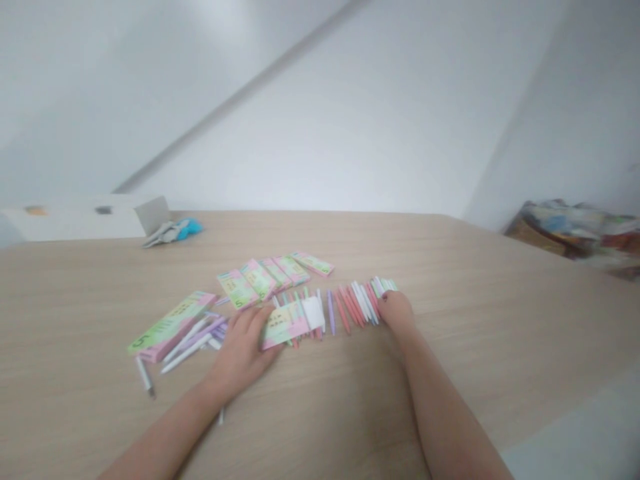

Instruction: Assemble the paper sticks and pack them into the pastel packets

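Observation:
My left hand is closed around the near end of a small pink and green pen box, whose white flap stands open toward the right. Beneath and beyond the box lie several coloured pens, partly covered by it. To its right runs a row of red pens, with a purple pen and white pens among them. At the right end of this row my right hand has its fingers bent together at the pens; whatever is between them is hidden.
Several pink and green boxes lie behind the pens. On the left is a larger box beside loose white and purple pens. A white carton and a blue-grey crumpled item sit at the back left. Blurred bags are at far right.

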### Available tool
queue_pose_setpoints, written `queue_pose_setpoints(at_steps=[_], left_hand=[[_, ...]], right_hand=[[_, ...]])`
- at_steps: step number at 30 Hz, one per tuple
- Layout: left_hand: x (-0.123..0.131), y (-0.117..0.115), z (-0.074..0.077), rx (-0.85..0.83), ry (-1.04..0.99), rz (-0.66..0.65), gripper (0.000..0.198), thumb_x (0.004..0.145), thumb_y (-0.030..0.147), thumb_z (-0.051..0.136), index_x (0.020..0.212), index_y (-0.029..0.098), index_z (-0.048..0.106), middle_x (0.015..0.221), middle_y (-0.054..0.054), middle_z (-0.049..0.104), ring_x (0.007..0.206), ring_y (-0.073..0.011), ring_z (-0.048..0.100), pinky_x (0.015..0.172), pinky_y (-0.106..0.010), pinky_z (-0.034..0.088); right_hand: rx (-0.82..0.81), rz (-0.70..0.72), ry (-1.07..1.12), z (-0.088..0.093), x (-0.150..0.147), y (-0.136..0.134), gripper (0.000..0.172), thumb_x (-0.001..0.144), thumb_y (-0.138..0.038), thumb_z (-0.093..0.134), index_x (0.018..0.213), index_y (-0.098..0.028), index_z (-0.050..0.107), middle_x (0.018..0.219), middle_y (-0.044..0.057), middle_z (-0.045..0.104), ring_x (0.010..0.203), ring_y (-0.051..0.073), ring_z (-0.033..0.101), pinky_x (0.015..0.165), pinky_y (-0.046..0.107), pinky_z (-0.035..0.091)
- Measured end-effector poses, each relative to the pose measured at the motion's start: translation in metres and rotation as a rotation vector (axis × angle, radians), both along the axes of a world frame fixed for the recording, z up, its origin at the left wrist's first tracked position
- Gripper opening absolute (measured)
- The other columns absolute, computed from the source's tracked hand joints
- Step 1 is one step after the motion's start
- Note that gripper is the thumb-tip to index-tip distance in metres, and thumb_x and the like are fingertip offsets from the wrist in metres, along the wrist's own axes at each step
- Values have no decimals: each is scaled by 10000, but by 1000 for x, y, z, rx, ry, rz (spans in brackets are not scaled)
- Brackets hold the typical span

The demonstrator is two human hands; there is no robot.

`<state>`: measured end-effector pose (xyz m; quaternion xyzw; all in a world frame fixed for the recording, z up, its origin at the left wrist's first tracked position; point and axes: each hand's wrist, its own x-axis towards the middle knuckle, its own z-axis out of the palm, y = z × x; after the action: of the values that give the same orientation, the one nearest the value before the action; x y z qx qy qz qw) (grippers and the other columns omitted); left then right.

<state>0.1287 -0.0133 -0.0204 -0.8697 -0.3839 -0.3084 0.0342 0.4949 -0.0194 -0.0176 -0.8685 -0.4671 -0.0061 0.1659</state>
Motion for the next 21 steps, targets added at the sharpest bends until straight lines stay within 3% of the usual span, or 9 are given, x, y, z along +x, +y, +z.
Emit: queue_pose_setpoints(at_steps=[3,21], left_hand=[[0,0,-1,-4,-1,-3,615,770,356,590,1320,182,375,1293,-138,482,1213,-319,406,1000,-485,342],[0,-1,0,-9,27,22,637,757,342,604,1327,189,362,1300,-134,474,1223,-313,404,999,-473,346]], right_hand=[[-13,-17,-3,-1,2,1,323,826,-209,473,1056,-92,668,1005,188,676,959,231,635,787,269,446],[-122,-25,49,3,-3,-4,409,828,-379,443,973,-92,694,948,201,693,893,273,664,707,309,479]])
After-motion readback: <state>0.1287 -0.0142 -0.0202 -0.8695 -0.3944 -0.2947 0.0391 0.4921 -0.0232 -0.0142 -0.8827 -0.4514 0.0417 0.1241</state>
